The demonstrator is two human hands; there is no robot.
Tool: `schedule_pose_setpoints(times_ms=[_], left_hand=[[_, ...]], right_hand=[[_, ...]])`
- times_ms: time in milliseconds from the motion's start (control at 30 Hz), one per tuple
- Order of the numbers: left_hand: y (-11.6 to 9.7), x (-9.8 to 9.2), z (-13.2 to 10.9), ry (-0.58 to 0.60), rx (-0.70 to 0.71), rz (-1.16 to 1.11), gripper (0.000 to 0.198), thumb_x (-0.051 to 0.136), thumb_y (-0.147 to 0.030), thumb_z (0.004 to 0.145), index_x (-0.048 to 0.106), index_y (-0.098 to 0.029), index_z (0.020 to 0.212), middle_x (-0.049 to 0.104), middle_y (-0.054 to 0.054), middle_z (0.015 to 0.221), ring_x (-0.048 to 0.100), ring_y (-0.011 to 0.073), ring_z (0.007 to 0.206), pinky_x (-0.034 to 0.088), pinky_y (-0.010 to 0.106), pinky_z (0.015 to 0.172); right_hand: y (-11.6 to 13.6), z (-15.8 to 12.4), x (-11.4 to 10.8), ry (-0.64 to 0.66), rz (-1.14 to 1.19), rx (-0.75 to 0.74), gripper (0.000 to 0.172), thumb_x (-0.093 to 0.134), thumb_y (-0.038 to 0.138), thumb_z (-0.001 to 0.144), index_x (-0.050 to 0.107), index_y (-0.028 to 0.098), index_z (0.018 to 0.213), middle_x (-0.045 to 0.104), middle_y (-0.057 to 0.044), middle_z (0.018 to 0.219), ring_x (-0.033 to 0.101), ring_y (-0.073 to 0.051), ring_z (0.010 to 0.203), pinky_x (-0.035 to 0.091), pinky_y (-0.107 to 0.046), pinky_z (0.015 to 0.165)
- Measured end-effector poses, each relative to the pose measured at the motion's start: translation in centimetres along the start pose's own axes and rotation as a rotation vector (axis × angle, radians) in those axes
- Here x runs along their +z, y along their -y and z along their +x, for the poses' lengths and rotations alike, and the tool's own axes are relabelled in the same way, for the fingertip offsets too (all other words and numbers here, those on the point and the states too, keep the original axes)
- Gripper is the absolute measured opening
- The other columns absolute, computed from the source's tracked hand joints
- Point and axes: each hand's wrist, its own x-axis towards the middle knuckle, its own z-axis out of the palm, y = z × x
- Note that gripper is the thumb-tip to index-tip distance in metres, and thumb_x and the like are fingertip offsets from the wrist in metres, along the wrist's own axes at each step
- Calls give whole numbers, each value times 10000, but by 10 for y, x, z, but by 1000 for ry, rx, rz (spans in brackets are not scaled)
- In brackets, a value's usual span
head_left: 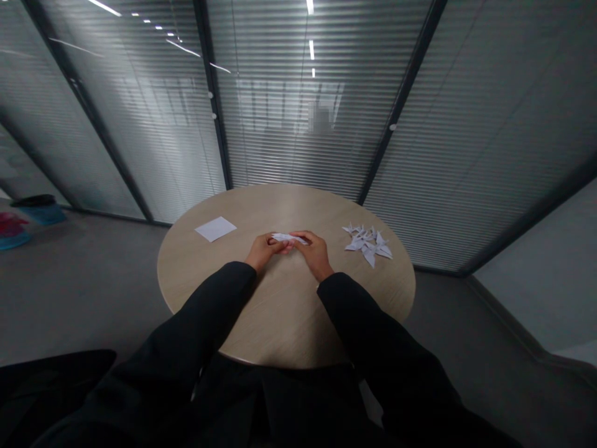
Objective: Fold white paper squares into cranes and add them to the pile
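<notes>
Between both hands, over the middle of the round table [280, 323], is a folded white paper [282, 237]. My left hand [262, 250] pinches its left end, the thumb on the near side. On the right end, my right hand [315, 252] has its fingers closed around the paper. The exact folds are too small to make out, and fingers cover part of them. To the right lies a pile of folded paper cranes [368, 241], several of them overlapping. A flat stack of white square paper [216, 229] rests at the left of the table.
Glass partitions with blinds [289, 143] stand just behind the table. A blue bin [44, 210] is on the floor at the far left, near a second blue container [13, 236] with something red in it. A dark chair [56, 379] sits at the lower left.
</notes>
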Motion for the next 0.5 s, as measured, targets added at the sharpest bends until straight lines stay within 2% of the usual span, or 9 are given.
schedule_pose_setpoints(times_ms=[333, 500], left_hand=[[-6, 3, -3, -60, -32, -25, 202, 745, -154, 684, 671, -65, 849, 730, 104, 794, 695, 179, 745, 546, 348, 817], [-7, 4, -3, -74, -60, -44, 157, 724, -107, 692, 670, -63, 832, 729, 104, 785, 693, 170, 724, 554, 336, 799]], right_hand=[[8, -3, -2, 24, -112, -126, 160, 633, 295, 783, 725, 220, 890, 700, -51, 938, 644, -203, 912, 502, -352, 859], [9, -2, -3, 17, -102, -205, 126, 636, 292, 808, 739, 230, 846, 692, -57, 933, 646, -191, 912, 513, -346, 860]])
